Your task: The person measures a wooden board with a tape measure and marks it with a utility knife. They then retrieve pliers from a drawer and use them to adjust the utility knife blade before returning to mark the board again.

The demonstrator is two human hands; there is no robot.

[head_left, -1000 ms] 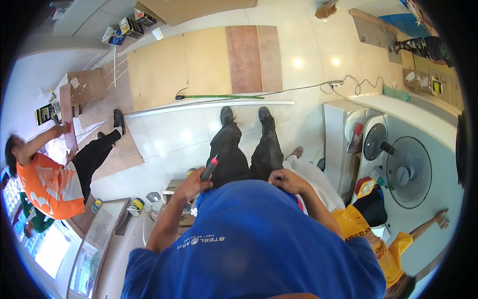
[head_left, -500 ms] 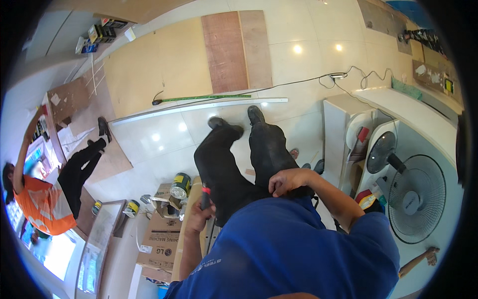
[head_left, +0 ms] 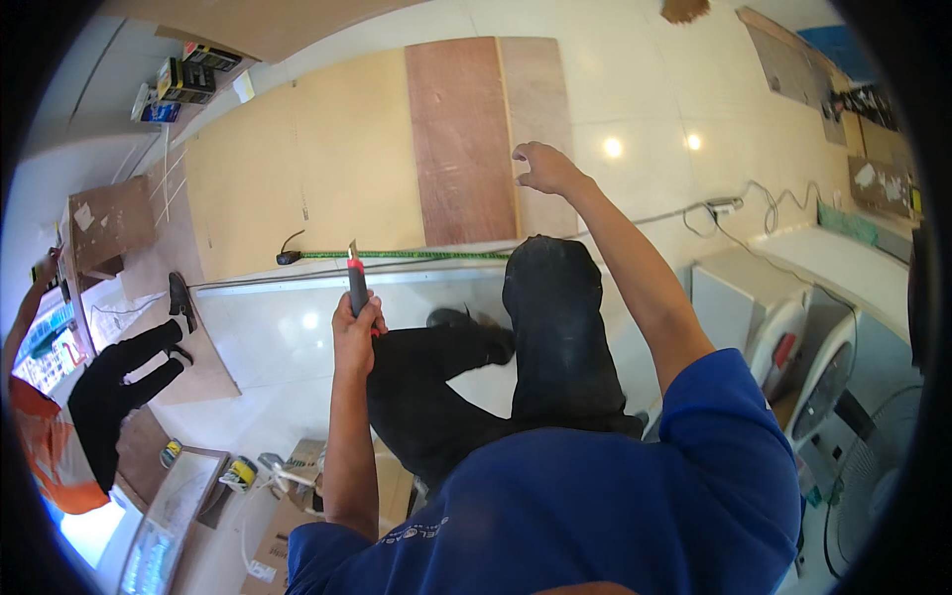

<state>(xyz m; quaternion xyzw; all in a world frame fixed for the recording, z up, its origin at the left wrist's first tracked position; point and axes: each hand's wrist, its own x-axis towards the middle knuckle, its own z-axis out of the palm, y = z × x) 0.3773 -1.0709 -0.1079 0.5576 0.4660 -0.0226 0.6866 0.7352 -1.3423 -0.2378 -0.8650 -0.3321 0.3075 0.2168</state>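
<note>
My left hand (head_left: 354, 335) is closed around the handle of a red and dark grey utility knife (head_left: 357, 286), its blade out and pointing away from me. My right hand (head_left: 547, 171) reaches forward over the narrow pale plywood strip (head_left: 540, 104), close to its seam with the reddish plywood panel (head_left: 458, 149). Its fingers are curved and apart with nothing between them; whether they touch the wood I cannot tell. A green tape measure (head_left: 397, 255) lies pulled out along the near edge of the large yellowish board (head_left: 347, 149).
A long pale metal strip (head_left: 258, 289) and a dark cable (head_left: 635, 219) run along the floor. Fans (head_left: 873, 486) and a white cabinet (head_left: 739, 297) stand at right. Cardboard boxes (head_left: 283, 531) and paint cans (head_left: 239, 474) are at lower left. Another person (head_left: 109, 412) stands at left.
I have bent down toward the boards. My right hand has gone from my lap out over the plywood, and my left hand has brought the utility knife forward, its blade now visible.
</note>
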